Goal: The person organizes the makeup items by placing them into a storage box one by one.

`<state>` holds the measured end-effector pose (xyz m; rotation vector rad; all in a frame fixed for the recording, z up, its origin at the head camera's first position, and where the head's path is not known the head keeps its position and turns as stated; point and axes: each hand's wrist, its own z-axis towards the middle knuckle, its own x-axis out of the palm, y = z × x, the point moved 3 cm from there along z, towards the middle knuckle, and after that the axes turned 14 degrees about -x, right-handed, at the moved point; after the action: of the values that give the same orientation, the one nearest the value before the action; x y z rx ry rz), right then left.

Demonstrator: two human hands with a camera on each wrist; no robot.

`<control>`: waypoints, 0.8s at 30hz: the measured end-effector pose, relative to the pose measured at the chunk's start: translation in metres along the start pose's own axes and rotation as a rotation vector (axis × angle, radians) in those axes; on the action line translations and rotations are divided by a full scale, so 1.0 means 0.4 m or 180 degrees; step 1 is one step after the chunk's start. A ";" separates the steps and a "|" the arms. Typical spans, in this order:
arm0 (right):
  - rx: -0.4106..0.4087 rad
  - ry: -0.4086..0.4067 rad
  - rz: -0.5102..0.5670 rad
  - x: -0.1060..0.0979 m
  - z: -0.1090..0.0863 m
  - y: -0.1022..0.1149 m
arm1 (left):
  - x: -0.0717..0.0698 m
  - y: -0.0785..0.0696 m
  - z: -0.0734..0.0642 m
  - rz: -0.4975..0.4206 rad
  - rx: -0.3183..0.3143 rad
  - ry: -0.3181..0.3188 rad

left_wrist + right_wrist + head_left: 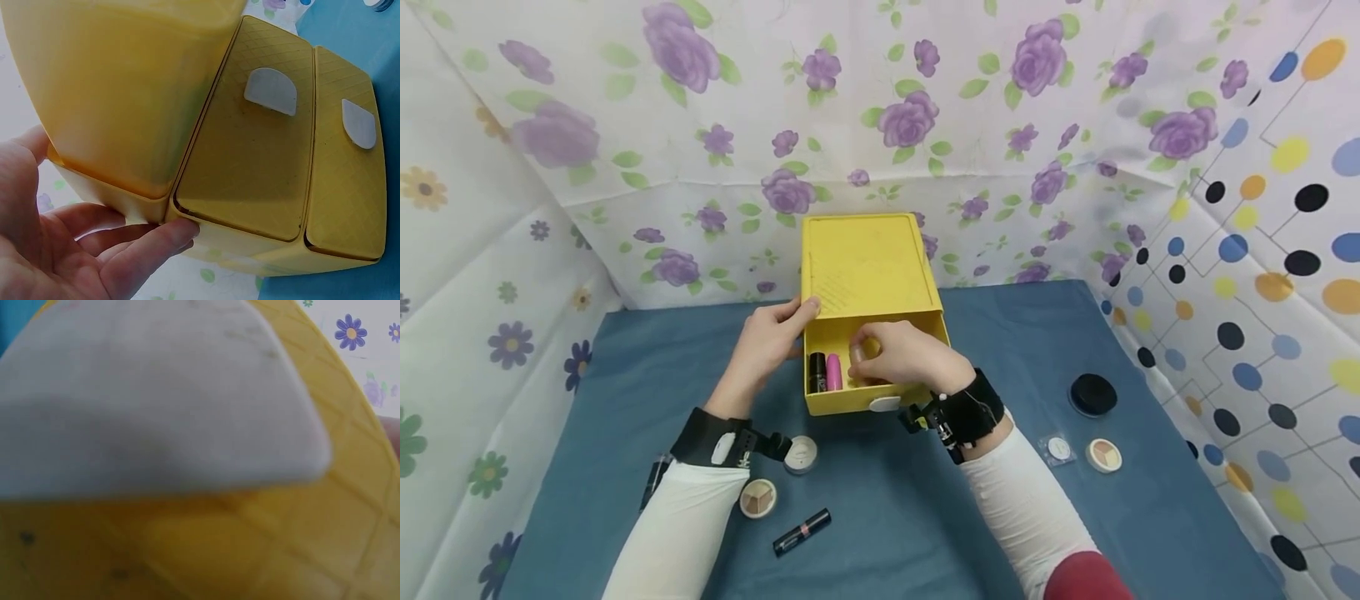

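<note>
A yellow drawer unit (868,258) stands against the back wall with its top drawer (835,404) pulled out. My left hand (767,346) rests on its left front corner, thumb on the top and fingers against the side. In the left wrist view the fingers (150,250) touch the side wall, close to two closed lower drawers (250,150). My right hand (906,358) reaches into the open drawer and pinches a small pale tube (857,357); its lower end is hidden. A black tube (817,372) and a pink tube (833,372) stand beside it in the drawer.
On the blue cloth at left lie a white round jar (801,454), a three-shade round palette (757,498), a black lipstick tube (802,532) and a dark tube (657,482). At right are a black compact (1092,394), another palette (1104,456) and a small square case (1057,450).
</note>
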<state>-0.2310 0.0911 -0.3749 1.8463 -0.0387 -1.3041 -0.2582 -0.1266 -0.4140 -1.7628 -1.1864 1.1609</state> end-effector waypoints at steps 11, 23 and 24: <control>-0.0118 0.0088 0.0087 0.006 -0.002 -0.010 | 0.003 0.002 0.001 -0.0015 0.0017 0.0003; -0.0186 0.0057 0.0413 0.006 -0.004 -0.006 | -0.002 -0.004 0.000 0.0022 0.0018 0.0031; -0.0193 0.0053 0.0422 0.004 -0.003 -0.005 | -0.002 -0.005 0.000 0.0019 0.0015 0.0032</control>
<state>-0.2300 0.0924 -0.3774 1.7724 -0.1098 -1.1857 -0.2590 -0.1268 -0.4119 -1.7678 -1.1721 1.1561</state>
